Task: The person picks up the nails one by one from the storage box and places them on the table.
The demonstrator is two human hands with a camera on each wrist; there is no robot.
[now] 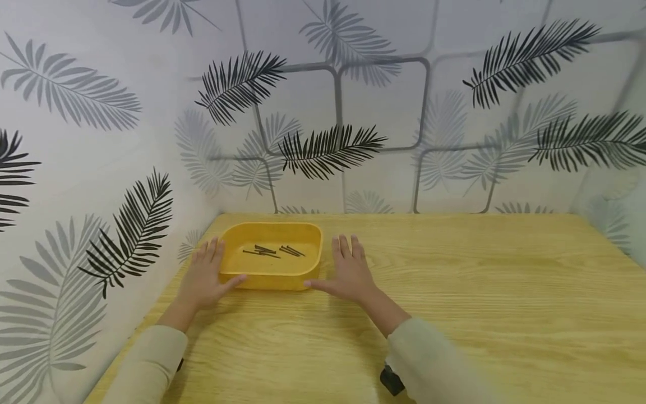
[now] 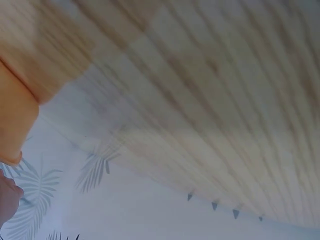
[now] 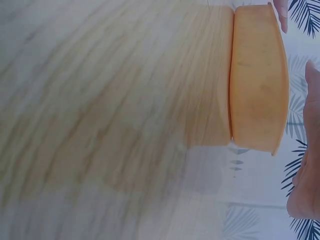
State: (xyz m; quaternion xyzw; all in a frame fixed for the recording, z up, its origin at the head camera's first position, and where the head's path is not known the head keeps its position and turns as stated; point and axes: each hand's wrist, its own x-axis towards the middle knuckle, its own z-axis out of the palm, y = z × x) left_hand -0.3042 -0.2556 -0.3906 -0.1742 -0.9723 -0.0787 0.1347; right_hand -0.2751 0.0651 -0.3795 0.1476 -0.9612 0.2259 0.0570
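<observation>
A shallow yellow plastic tray [image 1: 272,281] with rounded corners sits at the back left of the wooden table. Inside lie two small groups of dark nails [image 1: 262,251]. My left hand [image 1: 204,279] is at the tray's left side, fingers straight, thumb reaching along the front wall. On the opposite side, my right hand [image 1: 349,275] is spread flat-fingered beside the right wall, its thumb tip close to the front right corner. The right wrist view shows the tray's outer wall [image 3: 257,75] with the right hand [image 3: 311,150] nearby. Only a corner of the tray [image 2: 15,115] appears in the left wrist view.
The wood-grain table [image 1: 479,303] stretches to the right and toward the front. A wall [image 1: 383,185] with a feather-leaf pattern rises behind its back edge, and another stands along the left. A dark device [image 1: 391,380] is strapped under the right sleeve.
</observation>
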